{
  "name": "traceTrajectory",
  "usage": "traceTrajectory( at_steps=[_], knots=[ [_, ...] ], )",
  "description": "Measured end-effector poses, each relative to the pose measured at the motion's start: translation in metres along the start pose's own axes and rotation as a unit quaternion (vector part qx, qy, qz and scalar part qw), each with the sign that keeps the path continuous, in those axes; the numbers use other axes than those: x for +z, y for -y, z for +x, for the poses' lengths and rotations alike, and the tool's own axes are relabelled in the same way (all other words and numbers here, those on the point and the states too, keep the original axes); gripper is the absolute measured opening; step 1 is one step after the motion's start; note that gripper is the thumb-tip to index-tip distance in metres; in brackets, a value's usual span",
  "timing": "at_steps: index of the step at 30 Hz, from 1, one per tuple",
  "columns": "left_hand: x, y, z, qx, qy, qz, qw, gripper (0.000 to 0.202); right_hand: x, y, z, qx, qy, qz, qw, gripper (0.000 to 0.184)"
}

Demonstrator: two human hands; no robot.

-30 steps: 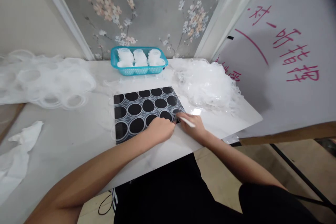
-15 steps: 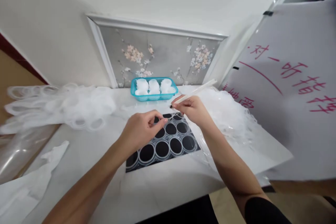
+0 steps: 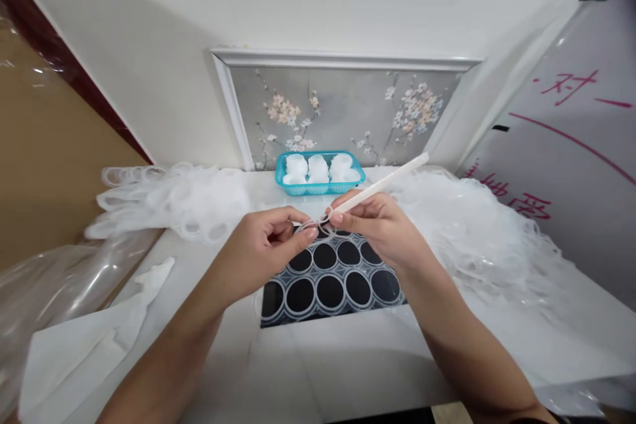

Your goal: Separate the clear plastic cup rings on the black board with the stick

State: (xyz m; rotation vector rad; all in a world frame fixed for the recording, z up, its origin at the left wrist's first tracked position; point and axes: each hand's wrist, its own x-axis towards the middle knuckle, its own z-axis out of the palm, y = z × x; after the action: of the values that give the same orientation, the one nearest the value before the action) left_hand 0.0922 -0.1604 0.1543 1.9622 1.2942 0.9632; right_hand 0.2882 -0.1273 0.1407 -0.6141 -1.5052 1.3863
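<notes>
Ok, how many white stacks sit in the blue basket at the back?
3 show in the blue basket, side by side: left stack, middle stack, right stack. More may hide behind them.

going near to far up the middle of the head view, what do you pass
bare white table edge → black sheet of clear rings → left hand and right hand raised above it, with white stick → blue basket → flowered wall panel

Left hand (image 3: 263, 248) & right hand (image 3: 380, 228): bare, no gloves, rings, watch. Forearms bare to frame edge, no sleeves in view. Nails short, unpainted. Dark clothing sliver at bottom edge, detail unclear.
</notes>
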Motion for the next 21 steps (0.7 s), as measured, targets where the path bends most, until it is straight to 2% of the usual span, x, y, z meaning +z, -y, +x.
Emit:
traceTrajectory(
  at_steps=[6, 10, 12, 14, 16, 17, 21],
  knots=[
    [0.007, -0.003, -0.006, 0.026, -0.079, 0.035, 0.996, 0.020, 0.008, 0.004, -0.007, -0.011, 0.006, -0.054, 0.998, 0.004],
    [0.008, -0.003, -0.007, 0.045, -0.092, 0.065, 0.993, 0.015, 0.009, 0.003, -0.007, -0.034, -0.005, -0.055, 0.998, 0.003],
    [0.004, -0.001, -0.005, 0.040, -0.094, 0.078, 0.992, 0.014, 0.005, 0.003, -0.005, -0.037, -0.019, -0.047, 0.998, 0.001],
    [-0.002, 0.002, -0.003, 0.024, -0.095, 0.104, 0.990, 0.012, -0.001, 0.004, -0.003, -0.028, -0.008, -0.017, 0.999, 0.003],
    [-0.008, 0.006, 0.001, -0.007, -0.074, 0.147, 0.986, 0.011, -0.005, 0.006, -0.002, -0.002, 0.017, 0.053, 0.998, 0.005],
    [-0.010, 0.007, 0.002, -0.023, -0.046, 0.163, 0.985, 0.012, -0.004, 0.006, -0.002, 0.019, 0.029, 0.101, 0.994, 0.005],
    [-0.012, 0.009, 0.004, -0.043, 0.079, 0.164, 0.982, 0.024, 0.010, 0.002, -0.005, 0.132, 0.063, 0.289, 0.946, 0.007]
  ],
)
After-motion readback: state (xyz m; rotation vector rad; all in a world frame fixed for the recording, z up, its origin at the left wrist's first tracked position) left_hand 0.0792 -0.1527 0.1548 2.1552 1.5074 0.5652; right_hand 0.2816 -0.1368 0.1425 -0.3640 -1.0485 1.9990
